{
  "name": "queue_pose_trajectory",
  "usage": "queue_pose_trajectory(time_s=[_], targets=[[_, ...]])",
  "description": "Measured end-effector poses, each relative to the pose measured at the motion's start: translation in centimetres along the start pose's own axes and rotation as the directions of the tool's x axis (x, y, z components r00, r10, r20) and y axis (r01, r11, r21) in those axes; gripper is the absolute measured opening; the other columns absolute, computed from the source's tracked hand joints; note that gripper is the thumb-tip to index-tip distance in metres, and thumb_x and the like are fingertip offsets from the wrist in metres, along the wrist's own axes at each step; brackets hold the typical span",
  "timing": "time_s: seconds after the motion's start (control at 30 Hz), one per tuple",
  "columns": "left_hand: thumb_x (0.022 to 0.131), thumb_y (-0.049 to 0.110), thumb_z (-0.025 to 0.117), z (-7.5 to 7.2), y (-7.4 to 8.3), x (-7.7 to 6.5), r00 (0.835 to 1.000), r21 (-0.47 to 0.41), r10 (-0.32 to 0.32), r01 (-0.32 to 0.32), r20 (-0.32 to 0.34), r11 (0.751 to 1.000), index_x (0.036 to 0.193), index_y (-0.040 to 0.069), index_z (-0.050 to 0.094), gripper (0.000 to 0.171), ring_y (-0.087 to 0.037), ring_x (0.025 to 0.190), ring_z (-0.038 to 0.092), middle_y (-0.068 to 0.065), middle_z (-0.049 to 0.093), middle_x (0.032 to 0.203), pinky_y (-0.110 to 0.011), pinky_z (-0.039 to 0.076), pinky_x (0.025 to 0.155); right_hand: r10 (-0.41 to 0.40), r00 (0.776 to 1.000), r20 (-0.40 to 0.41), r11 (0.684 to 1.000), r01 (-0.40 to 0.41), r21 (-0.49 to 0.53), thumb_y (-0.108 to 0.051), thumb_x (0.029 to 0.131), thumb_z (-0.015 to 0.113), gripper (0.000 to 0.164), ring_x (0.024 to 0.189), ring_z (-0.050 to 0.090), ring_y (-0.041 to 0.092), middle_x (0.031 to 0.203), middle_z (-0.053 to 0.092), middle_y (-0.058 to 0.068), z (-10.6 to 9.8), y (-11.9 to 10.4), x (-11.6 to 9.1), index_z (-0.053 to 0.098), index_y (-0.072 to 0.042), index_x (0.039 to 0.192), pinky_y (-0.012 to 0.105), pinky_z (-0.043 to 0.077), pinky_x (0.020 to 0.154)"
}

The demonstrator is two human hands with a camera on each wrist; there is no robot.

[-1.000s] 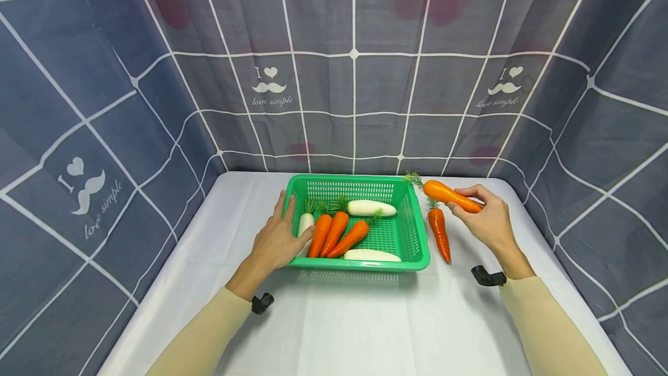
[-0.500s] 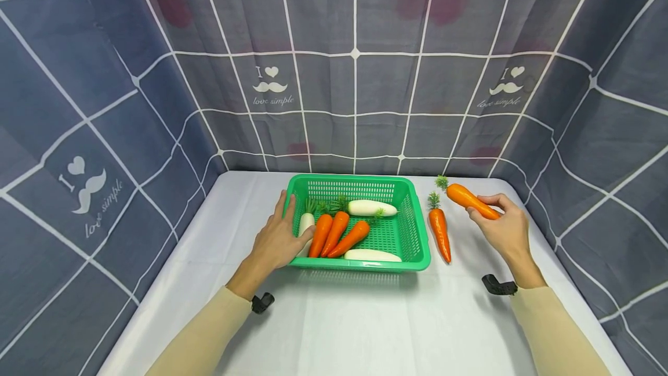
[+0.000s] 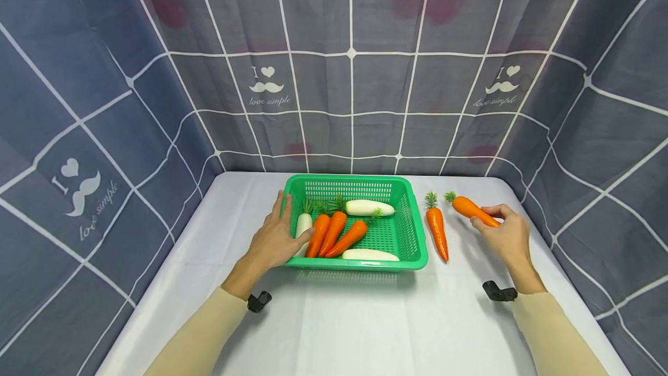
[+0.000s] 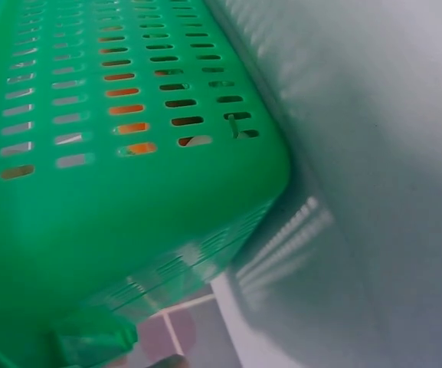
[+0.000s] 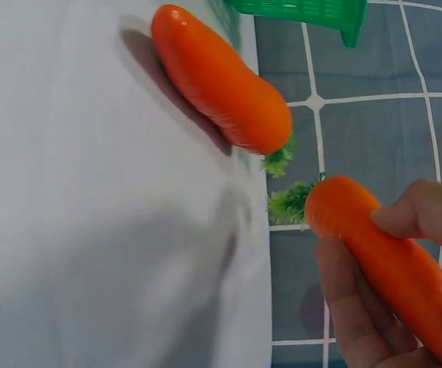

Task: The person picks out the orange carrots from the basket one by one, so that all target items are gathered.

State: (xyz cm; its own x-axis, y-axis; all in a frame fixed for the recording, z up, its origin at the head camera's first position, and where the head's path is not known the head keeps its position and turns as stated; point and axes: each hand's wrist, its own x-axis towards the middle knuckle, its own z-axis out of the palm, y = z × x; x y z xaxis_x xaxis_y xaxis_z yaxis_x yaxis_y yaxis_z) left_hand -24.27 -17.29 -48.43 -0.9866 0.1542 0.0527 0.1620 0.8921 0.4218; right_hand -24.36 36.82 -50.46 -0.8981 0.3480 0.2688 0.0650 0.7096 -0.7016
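Head view: the right hand (image 3: 503,234) pinches a fat orange carrot (image 3: 468,209) toward its thin end, thumb on one side and fingers on the other. The carrot is to the right of the green basket (image 3: 360,266) and seems to be held a little above the white worktop (image 3: 365,324); how big the gap is, I can't tell.

It could slip, I think — the skin looks slick and the fat end sticks out past the fingers, so a loose pinch might let it tip down. If the hand swung left while low, it could bump the second carrot (image 3: 437,231) just beside it and make that one roll.

The carrot is bright, smooth and shiny, round at the top and thinner toward the tip, with a fuzzy green tuft (image 3: 450,196) pointing away from the hand. The second carrot looks a bit redder.

Next comes the basket, full of little holes. Three carrots (image 3: 334,234) and three white radishes (image 3: 369,208) lie in it. The left hand (image 3: 271,239) rests at the left rim, fingers spread apart, thumb reaching over the edge — a hard push there might slide or tip the basket. Behind everything hangs a grey-blue cloth (image 3: 376,86) with white lines.
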Motion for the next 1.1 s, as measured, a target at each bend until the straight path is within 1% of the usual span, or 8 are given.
queue_pose_trajectory(time_s=[0.13, 0.23, 0.3, 0.4, 0.53, 0.63, 0.87, 1.1], targets=[[0.112, 0.068, 0.064, 0.0, 0.0, -0.1, 1.000, 0.000, -0.001, 0.001, -0.004, 1.000, 0.188, 0.006, 0.009, 0.113, -0.059, 0.160, 0.053, -0.013, -0.007, 0.199, -0.069, 0.067, 0.091, -0.002, 0.999, 0.049, 1.000, 0.003, -0.020, -0.031, 0.102, 0.089, 0.044, 0.125, 0.069, 0.050, 0.139, 0.080, 0.031, 0.5, 0.4, 0.0, 0.081, 0.000, 0.132, 0.036, 0.041, 0.089], [0.112, 0.068, 0.063, 0.1, 0.0, 0.0, 1.000, 0.004, -0.003, 0.003, -0.001, 1.000, 0.188, 0.006, 0.008, 0.112, -0.059, 0.162, 0.051, -0.014, -0.007, 0.199, -0.070, 0.067, 0.093, -0.004, 0.994, 0.108, 0.998, 0.010, -0.056, -0.032, 0.103, 0.087, 0.044, 0.127, 0.067, 0.055, 0.140, 0.079, 0.033, 0.7, 0.6, -0.1, 0.080, 0.000, 0.132, 0.044, 0.044, 0.093], [0.112, 0.068, 0.063, 0.1, 0.0, 0.0, 1.000, 0.007, -0.003, 0.003, 0.000, 1.000, 0.188, 0.006, 0.008, 0.112, -0.059, 0.162, 0.051, -0.014, -0.007, 0.199, -0.070, 0.066, 0.095, 0.001, 0.990, 0.140, 0.997, 0.010, -0.080, -0.032, 0.103, 0.087, 0.044, 0.125, 0.068, 0.055, 0.137, 0.079, 0.032, 1.0, 0.7, -0.2, 0.080, 0.001, 0.132, 0.046, 0.046, 0.093], [0.112, 0.068, 0.063, 0.0, 0.1, -0.1, 1.000, 0.012, -0.004, 0.004, -0.002, 1.000, 0.188, 0.007, 0.007, 0.113, -0.058, 0.162, 0.051, -0.014, -0.007, 0.199, -0.071, 0.066, 0.097, 0.014, 0.985, 0.172, 0.994, 0.005, -0.113, -0.032, 0.101, 0.089, 0.045, 0.119, 0.070, 0.054, 0.129, 0.081, 0.031, 1.3, 0.8, -0.3, 0.079, 0.003, 0.129, 0.047, 0.049, 0.089], [0.111, 0.068, 0.064, 0.0, 0.2, -0.1, 1.000, 0.013, -0.006, 0.006, -0.008, 1.000, 0.188, 0.007, 0.008, 0.113, -0.057, 0.160, 0.053, -0.013, -0.006, 0.199, -0.070, 0.066, 0.096, 0.032, 0.978, 0.206, 0.989, -0.001, -0.150, -0.031, 0.100, 0.089, 0.048, 0.114, 0.072, 0.057, 0.123, 0.082, 0.033, 1.7, 0.7, -0.2, 0.078, 0.006, 0.130, 0.052, 0.056, 0.087], [0.111, 0.068, 0.064, 0.0, 0.2, -0.1, 1.000, 0.013, -0.007, 0.007, -0.010, 1.000, 0.188, 0.007, 0.008, 0.113, -0.057, 0.159, 0.054, -0.014, -0.005, 0.199, -0.070, 0.066, 0.096, 0.049, 0.970, 0.239, 0.985, -0.007, -0.174, -0.030, 0.100, 0.087, 0.053, 0.114, 0.074, 0.059, 0.123, 0.083, 0.035, 1.9, 0.6, 0.0, 0.076, 0.007, 0.135, 0.055, 0.059, 0.087], [0.111, 0.069, 0.063, 0.0, 0.2, -0.1, 1.000, 0.022, -0.008, 0.008, -0.003, 1.000, 0.188, 0.007, 0.008, 0.113, -0.060, 0.158, 0.055, -0.015, -0.005, 0.199, -0.069, 0.067, 0.093, 0.089, 0.943, 0.321, 0.981, -0.028, -0.190, -0.035, 0.101, 0.087, 0.062, 0.116, 0.074, 0.057, 0.127, 0.081, 0.036, 2.3, 0.2, 0.5, 0.071, 0.007, 0.144, 0.054, 0.060, 0.086], [0.111, 0.069, 0.064, 0.0, 0.2, -0.1, 1.000, 0.013, -0.006, 0.006, -0.002, 1.000, 0.188, 0.008, 0.007, 0.114, -0.058, 0.158, 0.056, -0.013, -0.007, 0.199, -0.067, 0.067, 0.091, 0.109, 0.935, 0.337, 0.981, -0.047, -0.186, -0.040, 0.104, 0.085, 0.063, 0.117, 0.074, 0.055, 0.127, 0.083, 0.033, 2.6, 0.1, 0.4, 0.071, 0.007, 0.143, 0.056, 0.060, 0.090]])
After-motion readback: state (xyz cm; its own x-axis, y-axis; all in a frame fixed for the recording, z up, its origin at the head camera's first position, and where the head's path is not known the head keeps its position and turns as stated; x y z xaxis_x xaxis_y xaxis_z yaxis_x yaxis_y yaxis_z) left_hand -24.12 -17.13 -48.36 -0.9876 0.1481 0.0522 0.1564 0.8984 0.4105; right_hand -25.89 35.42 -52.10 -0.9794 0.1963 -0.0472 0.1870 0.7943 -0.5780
